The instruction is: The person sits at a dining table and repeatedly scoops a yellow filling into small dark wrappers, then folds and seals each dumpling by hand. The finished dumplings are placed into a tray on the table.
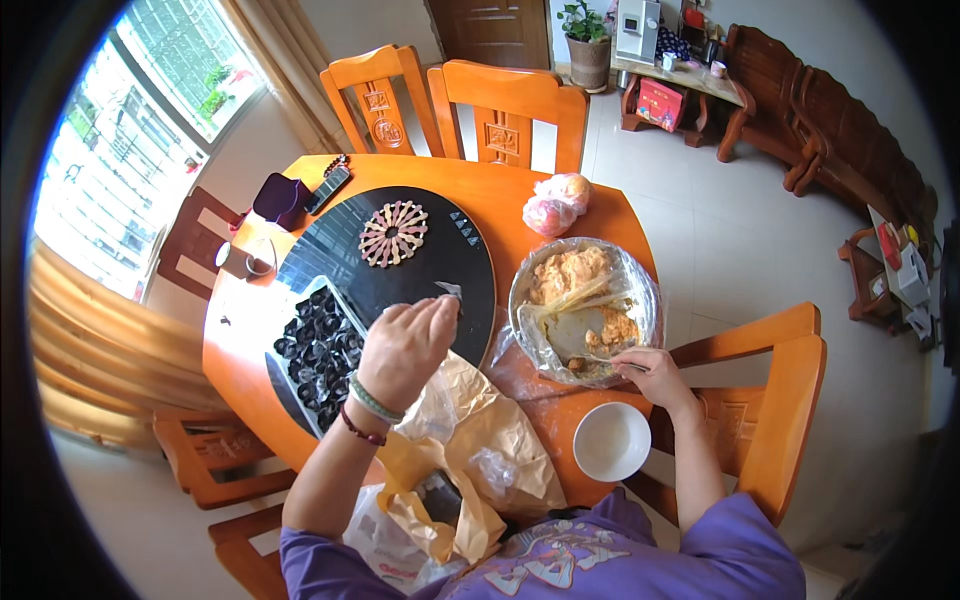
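My left hand (412,345) is raised near the front edge of the black glass turntable (330,232). Its fingers pinch a small, thin, dark sheet (451,289), mostly hidden by the hand. In my right hand (651,373) is a thin metal utensil (600,359), its far end low in a plastic-lined bowl (517,300). Orange-brown minced filling (574,274) sits in that bowl, partly under folded plastic film. A tray (352,309) of several black folded dumplings (319,360) lies left of my left hand. Nearest my body, a dark stack (440,496) shows inside an opened brown paper bag (517,435).
A white bowl (612,442) with pale liquid stands below my right hand. Pink-and-orange bagged items (556,204) sit behind the lined bowl. The turntable carries a round slatted trivet (393,233). A phone (328,190), purple box (281,199) and cup (232,259) are farther left. Wooden chairs (510,105) surround the table.
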`<action>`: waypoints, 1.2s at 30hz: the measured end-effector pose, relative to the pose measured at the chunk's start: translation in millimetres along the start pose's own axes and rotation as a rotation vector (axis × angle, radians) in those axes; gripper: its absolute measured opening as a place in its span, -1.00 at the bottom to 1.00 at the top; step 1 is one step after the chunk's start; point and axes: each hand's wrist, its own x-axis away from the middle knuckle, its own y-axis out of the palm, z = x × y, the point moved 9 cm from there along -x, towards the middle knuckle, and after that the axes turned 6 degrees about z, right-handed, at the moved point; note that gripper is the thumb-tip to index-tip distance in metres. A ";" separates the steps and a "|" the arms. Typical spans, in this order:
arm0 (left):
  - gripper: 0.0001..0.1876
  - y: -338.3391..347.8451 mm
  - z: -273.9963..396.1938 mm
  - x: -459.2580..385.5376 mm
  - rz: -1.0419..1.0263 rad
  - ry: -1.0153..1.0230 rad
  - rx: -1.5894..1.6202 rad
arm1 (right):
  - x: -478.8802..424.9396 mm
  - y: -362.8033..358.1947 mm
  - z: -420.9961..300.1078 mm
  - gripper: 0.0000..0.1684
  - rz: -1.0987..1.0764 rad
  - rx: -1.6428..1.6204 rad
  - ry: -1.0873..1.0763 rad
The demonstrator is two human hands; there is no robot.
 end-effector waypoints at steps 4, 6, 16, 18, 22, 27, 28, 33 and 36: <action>-0.81 -7.6 -21.1 -11.2 -0.072 -0.116 -0.053 | -2.9 -10.8 -12.7 -0.85 -0.056 0.107 -0.090; -0.87 -17.2 -20.6 -18.0 0.004 -0.129 -0.024 | -6.7 -14.7 -14.6 -0.85 -0.085 0.149 -0.072; -0.78 140.2 -20.4 98.5 0.047 -1.138 1.778 | -40.4 -4.5 2.8 -0.81 -0.263 0.123 0.005; -0.79 170.9 10.9 120.9 0.122 -1.425 1.978 | -43.6 -1.9 -0.5 -0.79 -0.293 0.145 0.005; -0.74 211.2 78.8 147.4 -0.044 -1.565 2.230 | -44.5 -3.3 -12.1 -0.80 -0.377 0.146 0.013; -0.75 224.7 110.4 150.8 -0.027 -1.730 2.350 | -50.0 -14.7 -14.5 -0.81 -0.447 0.181 0.075; -0.77 224.6 106.4 147.7 0.007 -1.664 2.274 | -52.1 -15.8 -16.9 -0.82 -0.445 0.157 0.079; -0.82 225.5 94.9 150.1 -0.053 -1.573 1.865 | -64.5 -16.4 4.8 -0.81 -0.467 0.058 0.163; -0.87 223.9 92.8 144.5 -0.127 -1.484 1.791 | -69.0 -15.9 13.8 -0.81 -0.477 0.040 0.189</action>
